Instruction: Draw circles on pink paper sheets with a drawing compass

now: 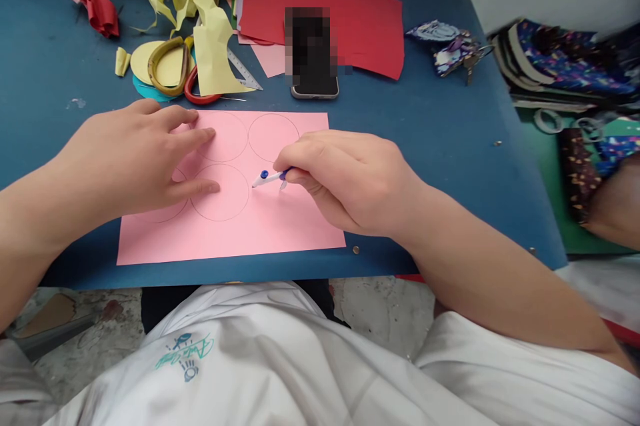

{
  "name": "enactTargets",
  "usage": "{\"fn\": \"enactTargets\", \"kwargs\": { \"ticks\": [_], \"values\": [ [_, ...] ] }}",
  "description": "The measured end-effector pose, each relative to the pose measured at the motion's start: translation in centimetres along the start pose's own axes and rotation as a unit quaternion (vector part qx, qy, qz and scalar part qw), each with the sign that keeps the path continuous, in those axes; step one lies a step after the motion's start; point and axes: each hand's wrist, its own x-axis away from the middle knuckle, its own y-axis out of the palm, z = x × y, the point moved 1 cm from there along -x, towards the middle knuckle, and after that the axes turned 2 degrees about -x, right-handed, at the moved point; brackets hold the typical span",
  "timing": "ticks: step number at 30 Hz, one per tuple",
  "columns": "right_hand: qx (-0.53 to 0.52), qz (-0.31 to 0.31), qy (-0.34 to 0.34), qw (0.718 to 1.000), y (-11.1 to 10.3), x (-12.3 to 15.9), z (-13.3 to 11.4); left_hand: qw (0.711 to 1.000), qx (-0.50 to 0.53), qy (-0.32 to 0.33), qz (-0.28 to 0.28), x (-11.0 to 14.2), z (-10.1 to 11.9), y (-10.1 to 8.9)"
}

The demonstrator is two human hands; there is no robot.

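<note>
Head view: left hand (133,159) flat on pink sheet (280,226) (perhaps four circles); right hand (345,179) pinches pen (269,178).

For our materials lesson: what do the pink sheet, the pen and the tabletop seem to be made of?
Pink sheet: paper, matte; it lies flat with thin drawn circles. Pen, held in the right hand: probably plastic, glossy white and blue. Tabletop: unclear, a smooth dull blue surface, perhaps laminate or painted board.
</note>
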Motion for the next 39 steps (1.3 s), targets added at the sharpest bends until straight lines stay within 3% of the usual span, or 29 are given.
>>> {"fn": "enactTargets", "kwargs": {
  "ticks": [7, 13, 19, 29, 35, 39],
  "values": [
    [0.027, 0.039, -0.013, 0.999, 0.1, 0.3, 0.1, 0.996, 0.080, -0.007, 0.029, 0.3, -0.7, 0.5],
    [0.015, 0.065, -0.063, 0.996, 0.1, 0.2, 0.0, 0.998, 0.067, -0.008, 0.016, 0.4, -0.5, 0.5],
    [0.034, 0.038, -0.054, 0.997, -0.1, 0.0, -0.3, 0.991, 0.130, -0.006, 0.038, 0.4, -1.0, 0.8],
    [0.022, 0.019, -0.085, 0.996, -0.2, -0.3, -0.6, 0.998, 0.058, 0.000, 0.015, 0.2, -0.2, 0.2],
    [0.135, 0.074, -0.074, 0.985, -0.9, 0.0, -0.4, 0.999, 0.047, 0.006, 0.017, 0.4, -0.4, 0.3],
    [0.166, 0.070, -0.052, 0.982, -1.3, 0.4, -0.5, 0.999, 0.043, 0.001, 0.005, 0.4, -0.3, 0.3]
  ]
}}
